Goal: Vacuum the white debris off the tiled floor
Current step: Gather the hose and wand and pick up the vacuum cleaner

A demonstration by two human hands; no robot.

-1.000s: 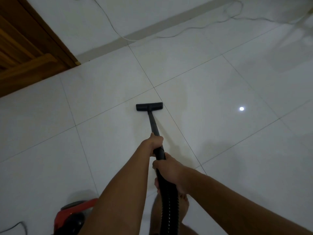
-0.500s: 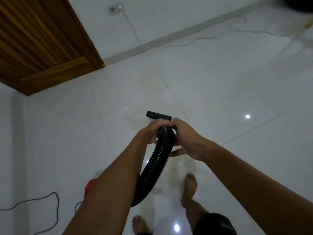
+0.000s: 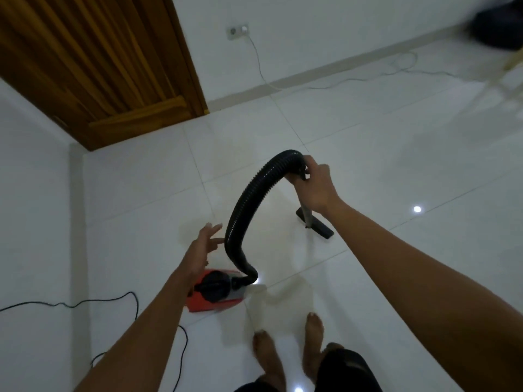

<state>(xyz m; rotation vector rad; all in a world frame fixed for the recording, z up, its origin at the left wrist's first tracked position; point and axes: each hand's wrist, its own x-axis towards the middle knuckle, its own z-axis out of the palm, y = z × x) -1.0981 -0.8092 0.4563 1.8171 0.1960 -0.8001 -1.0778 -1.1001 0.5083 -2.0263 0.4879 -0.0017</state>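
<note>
My right hand [image 3: 314, 185] grips the top of the vacuum wand where the black ribbed hose [image 3: 249, 199] joins it. The grey wand runs down to the black floor nozzle [image 3: 319, 226], which rests on the white tiled floor [image 3: 396, 165]. The hose arches up and left, then drops to the red and black vacuum body [image 3: 215, 292] on the floor. My left hand [image 3: 203, 244] hovers open, fingers spread, just left of the hose and above the vacuum body, touching nothing. I see no white debris on the tiles.
A wooden door [image 3: 93, 66] fills the upper left. A wall socket [image 3: 237, 31] feeds a white cord [image 3: 339, 86] along the skirting. A black power cable [image 3: 85, 302] trails left from the vacuum. My bare feet [image 3: 288, 346] stand at the bottom. A dark object [image 3: 498, 24] sits top right.
My left hand has let go of the hose and dropped toward the vacuum body. The wand stands nearly upright with the nozzle drawn close. The view has swung to show the vacuum body.
</note>
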